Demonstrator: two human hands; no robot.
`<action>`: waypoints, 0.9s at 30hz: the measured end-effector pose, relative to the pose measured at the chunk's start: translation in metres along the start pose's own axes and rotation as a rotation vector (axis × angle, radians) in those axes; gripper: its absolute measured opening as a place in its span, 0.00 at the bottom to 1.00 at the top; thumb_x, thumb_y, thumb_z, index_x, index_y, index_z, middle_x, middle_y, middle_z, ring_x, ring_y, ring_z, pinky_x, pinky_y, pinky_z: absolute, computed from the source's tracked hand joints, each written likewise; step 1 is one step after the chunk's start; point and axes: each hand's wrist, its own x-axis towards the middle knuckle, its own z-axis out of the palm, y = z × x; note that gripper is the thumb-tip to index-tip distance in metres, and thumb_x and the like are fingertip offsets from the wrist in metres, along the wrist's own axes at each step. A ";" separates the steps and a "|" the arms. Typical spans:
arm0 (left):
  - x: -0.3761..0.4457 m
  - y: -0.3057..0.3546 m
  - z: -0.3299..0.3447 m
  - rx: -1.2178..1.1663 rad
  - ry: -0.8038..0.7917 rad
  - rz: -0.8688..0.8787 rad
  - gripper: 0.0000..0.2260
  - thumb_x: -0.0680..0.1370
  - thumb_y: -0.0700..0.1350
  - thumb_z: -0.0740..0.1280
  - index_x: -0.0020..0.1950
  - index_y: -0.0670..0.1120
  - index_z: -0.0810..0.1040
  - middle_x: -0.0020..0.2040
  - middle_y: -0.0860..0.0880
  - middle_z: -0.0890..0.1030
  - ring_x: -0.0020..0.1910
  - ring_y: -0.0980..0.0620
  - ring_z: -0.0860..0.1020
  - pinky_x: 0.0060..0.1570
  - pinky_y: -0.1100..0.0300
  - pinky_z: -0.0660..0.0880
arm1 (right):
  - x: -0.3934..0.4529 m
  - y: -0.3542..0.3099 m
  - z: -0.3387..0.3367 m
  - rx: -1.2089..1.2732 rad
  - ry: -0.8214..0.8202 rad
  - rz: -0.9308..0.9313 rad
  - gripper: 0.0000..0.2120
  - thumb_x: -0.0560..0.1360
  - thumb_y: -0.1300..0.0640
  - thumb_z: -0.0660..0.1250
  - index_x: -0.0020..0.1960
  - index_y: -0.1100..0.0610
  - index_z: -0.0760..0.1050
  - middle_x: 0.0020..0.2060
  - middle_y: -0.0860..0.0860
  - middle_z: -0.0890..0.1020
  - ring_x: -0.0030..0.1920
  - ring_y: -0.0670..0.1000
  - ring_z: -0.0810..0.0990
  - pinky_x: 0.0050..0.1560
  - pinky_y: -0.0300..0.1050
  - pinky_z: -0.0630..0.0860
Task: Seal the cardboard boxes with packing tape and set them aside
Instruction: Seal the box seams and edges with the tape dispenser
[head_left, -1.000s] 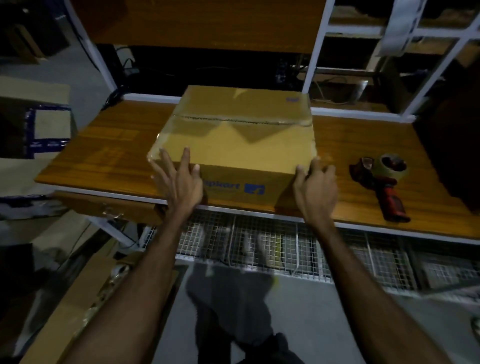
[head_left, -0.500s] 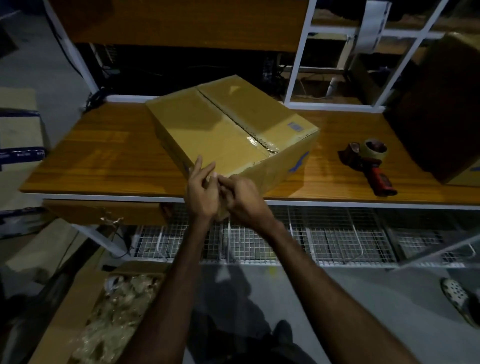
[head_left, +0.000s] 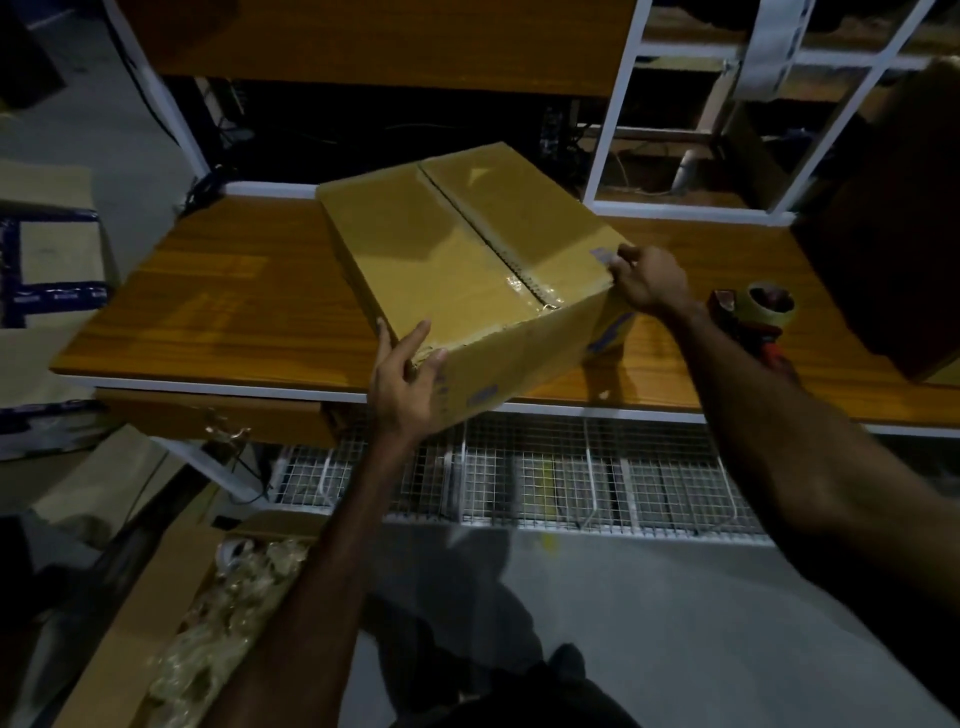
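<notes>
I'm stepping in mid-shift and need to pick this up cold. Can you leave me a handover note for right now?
Left hand: gripping the box's near corner, which juts past the table edge.
Right hand: holding the box's right corner.
Box: turned at an angle on the table, flaps closed, clear tape along the top seam.
Tape gun: lying on the table to the right, untouched.
Done: top seam looks taped.
Left: check the other seams, which are not visible from here, then set the box aside.

I am seeing my left hand (head_left: 402, 382) and right hand (head_left: 647, 283) bare, both forearms unsleeved to the frame edge, dark clothing showing at six o'clock.
</notes>
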 end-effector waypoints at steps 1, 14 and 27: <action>0.005 -0.002 -0.002 0.003 0.000 0.012 0.25 0.78 0.61 0.67 0.75 0.57 0.77 0.85 0.45 0.57 0.83 0.46 0.57 0.75 0.39 0.67 | -0.004 0.006 0.005 0.001 0.043 0.008 0.20 0.87 0.41 0.54 0.62 0.51 0.78 0.58 0.57 0.81 0.59 0.58 0.79 0.61 0.56 0.78; 0.078 0.026 0.049 0.124 0.110 0.043 0.15 0.85 0.39 0.63 0.69 0.50 0.82 0.73 0.45 0.76 0.74 0.46 0.71 0.75 0.45 0.69 | -0.063 0.089 0.020 0.234 0.333 0.078 0.29 0.85 0.35 0.59 0.79 0.51 0.72 0.66 0.61 0.72 0.61 0.62 0.77 0.61 0.54 0.74; 0.044 0.108 0.177 0.640 -0.030 0.564 0.12 0.83 0.50 0.64 0.62 0.49 0.85 0.70 0.48 0.80 0.75 0.44 0.70 0.79 0.36 0.53 | -0.034 0.196 -0.024 0.399 0.135 -0.122 0.22 0.85 0.49 0.66 0.77 0.55 0.74 0.69 0.55 0.81 0.62 0.48 0.80 0.59 0.46 0.77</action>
